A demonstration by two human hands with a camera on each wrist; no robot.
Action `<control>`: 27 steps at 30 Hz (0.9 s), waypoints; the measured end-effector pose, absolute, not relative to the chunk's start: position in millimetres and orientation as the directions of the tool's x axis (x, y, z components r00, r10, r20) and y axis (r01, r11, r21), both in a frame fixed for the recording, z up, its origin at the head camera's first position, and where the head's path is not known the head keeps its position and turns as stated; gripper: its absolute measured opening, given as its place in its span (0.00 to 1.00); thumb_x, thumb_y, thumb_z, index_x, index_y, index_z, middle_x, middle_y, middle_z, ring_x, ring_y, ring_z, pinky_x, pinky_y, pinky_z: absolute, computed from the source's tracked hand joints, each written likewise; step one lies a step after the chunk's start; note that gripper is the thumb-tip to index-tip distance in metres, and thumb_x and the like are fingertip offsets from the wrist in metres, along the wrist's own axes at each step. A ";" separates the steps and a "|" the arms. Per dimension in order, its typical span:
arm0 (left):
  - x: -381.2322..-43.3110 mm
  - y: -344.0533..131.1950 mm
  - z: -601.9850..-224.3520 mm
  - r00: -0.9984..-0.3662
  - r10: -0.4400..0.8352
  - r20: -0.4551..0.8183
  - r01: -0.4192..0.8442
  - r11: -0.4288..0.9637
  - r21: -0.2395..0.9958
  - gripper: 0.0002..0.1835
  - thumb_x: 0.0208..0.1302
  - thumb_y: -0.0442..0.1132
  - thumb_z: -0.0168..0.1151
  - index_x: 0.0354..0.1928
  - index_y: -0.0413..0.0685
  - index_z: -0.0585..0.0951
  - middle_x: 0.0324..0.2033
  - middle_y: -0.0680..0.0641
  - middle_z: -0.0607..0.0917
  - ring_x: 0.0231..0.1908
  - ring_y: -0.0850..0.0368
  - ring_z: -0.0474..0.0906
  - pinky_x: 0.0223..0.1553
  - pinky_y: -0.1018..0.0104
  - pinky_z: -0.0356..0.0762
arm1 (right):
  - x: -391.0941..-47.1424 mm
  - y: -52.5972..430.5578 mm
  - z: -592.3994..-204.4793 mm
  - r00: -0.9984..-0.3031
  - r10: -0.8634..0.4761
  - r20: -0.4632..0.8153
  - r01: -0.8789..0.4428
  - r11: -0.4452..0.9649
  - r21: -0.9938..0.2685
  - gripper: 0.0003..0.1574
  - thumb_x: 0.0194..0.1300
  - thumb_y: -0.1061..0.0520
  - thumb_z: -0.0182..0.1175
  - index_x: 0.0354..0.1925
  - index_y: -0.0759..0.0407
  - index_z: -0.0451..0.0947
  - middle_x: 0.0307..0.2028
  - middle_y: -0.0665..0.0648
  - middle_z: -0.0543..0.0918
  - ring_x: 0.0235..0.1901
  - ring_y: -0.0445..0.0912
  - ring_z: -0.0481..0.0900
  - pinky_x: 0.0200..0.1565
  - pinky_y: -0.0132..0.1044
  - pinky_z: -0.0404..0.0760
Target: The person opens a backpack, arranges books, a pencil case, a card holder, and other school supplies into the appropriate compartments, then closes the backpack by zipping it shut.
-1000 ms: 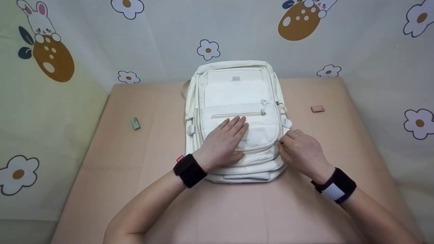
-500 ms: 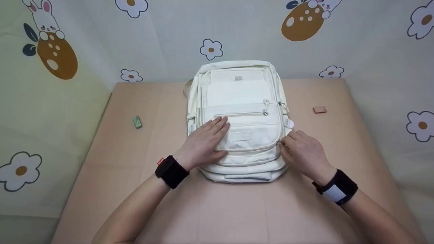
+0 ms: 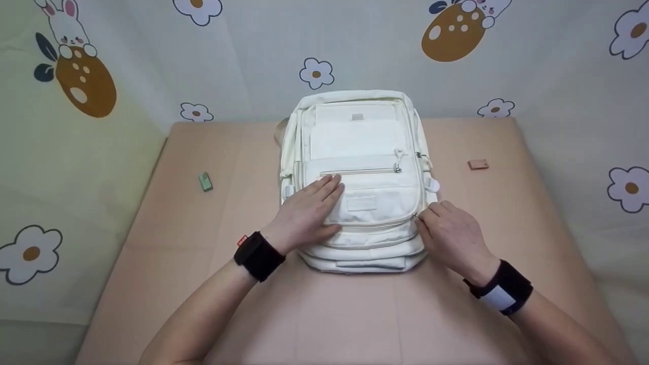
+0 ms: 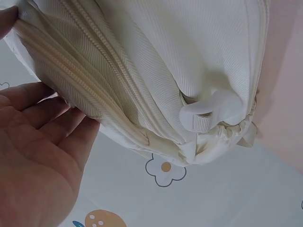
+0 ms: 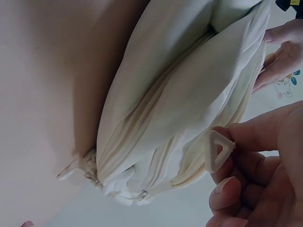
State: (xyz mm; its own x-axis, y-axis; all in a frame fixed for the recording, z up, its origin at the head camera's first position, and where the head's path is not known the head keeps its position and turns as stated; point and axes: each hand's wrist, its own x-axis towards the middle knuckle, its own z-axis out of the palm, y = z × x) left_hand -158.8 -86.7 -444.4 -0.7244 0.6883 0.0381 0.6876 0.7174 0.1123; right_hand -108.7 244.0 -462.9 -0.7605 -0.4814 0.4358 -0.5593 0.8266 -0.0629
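A cream-white backpack (image 3: 360, 139) lies front side up on the table, with several zipped compartments. My left hand (image 3: 307, 215) rests on the lower left of its front, fingers straight and spread a little from the thumb. Seen from the left wrist, the fingers of that hand (image 4: 38, 156) touch the fabric beside a zipper (image 4: 71, 71). At the bag's lower right edge, my right hand (image 3: 454, 233) has curled fingers. The right wrist view shows it pinching a white triangular zipper pull (image 5: 209, 153) between thumb and forefinger.
A small green block (image 3: 205, 181) lies on the table (image 3: 243, 314) left of the bag, and a small pinkish block (image 3: 478, 164) lies to its right. A patterned curtain (image 3: 253, 66) stands behind the table and along its sides.
My left hand has slid left across the bag's front, uncovering a rectangular label. My right hand has moved slightly down toward me along the zipper, still pinching the pull.
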 end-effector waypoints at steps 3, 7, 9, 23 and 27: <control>-159.0 -86.4 -445.1 -0.722 0.691 0.043 0.690 0.715 0.113 0.47 0.68 0.58 0.64 0.78 0.36 0.58 0.78 0.39 0.55 0.78 0.46 0.49 0.76 0.57 0.48 | -103.8 240.0 -462.3 -0.774 -0.470 0.424 -0.546 0.835 -0.072 0.07 0.65 0.62 0.66 0.30 0.61 0.78 0.25 0.53 0.73 0.24 0.49 0.68 0.23 0.38 0.64; -159.3 -86.1 -446.7 -0.722 0.689 0.063 0.691 0.713 0.119 0.47 0.67 0.57 0.65 0.77 0.36 0.60 0.78 0.39 0.57 0.78 0.46 0.50 0.75 0.57 0.49 | -98.8 233.5 -462.6 -0.770 -0.472 0.430 -0.551 0.831 -0.075 0.07 0.65 0.61 0.66 0.31 0.62 0.78 0.24 0.53 0.72 0.24 0.50 0.69 0.22 0.39 0.65; -159.3 -86.1 -447.4 -0.723 0.687 0.075 0.690 0.713 0.124 0.47 0.66 0.56 0.65 0.77 0.35 0.60 0.77 0.38 0.58 0.77 0.46 0.51 0.75 0.57 0.50 | -97.0 228.9 -463.3 -0.762 -0.479 0.435 -0.562 0.823 -0.077 0.08 0.66 0.61 0.66 0.30 0.61 0.78 0.24 0.52 0.71 0.24 0.49 0.70 0.22 0.39 0.66; -159.1 -86.0 -447.9 -0.730 0.679 0.077 0.683 0.720 0.120 0.47 0.66 0.56 0.65 0.77 0.35 0.60 0.77 0.38 0.57 0.78 0.46 0.50 0.76 0.59 0.47 | -92.8 210.6 -464.3 -0.770 -0.482 0.418 -0.572 0.811 -0.119 0.05 0.67 0.60 0.67 0.33 0.57 0.81 0.27 0.50 0.77 0.27 0.48 0.75 0.24 0.40 0.72; -158.6 -85.8 -447.7 -0.732 0.678 0.071 0.681 0.721 0.131 0.47 0.66 0.57 0.64 0.77 0.36 0.59 0.78 0.39 0.56 0.78 0.47 0.49 0.76 0.59 0.47 | -92.7 211.0 -463.9 -0.770 -0.469 0.433 -0.569 0.811 -0.133 0.06 0.65 0.60 0.68 0.31 0.56 0.80 0.25 0.49 0.76 0.25 0.47 0.73 0.23 0.39 0.70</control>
State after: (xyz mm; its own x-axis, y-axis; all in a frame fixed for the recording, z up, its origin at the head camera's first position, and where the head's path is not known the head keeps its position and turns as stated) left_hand -158.6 -85.8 -447.7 -0.7315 0.6781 0.0715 0.6808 0.7207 0.1306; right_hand -92.7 211.0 -463.9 -0.7698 -0.4688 0.4332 -0.5691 0.8115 -0.1330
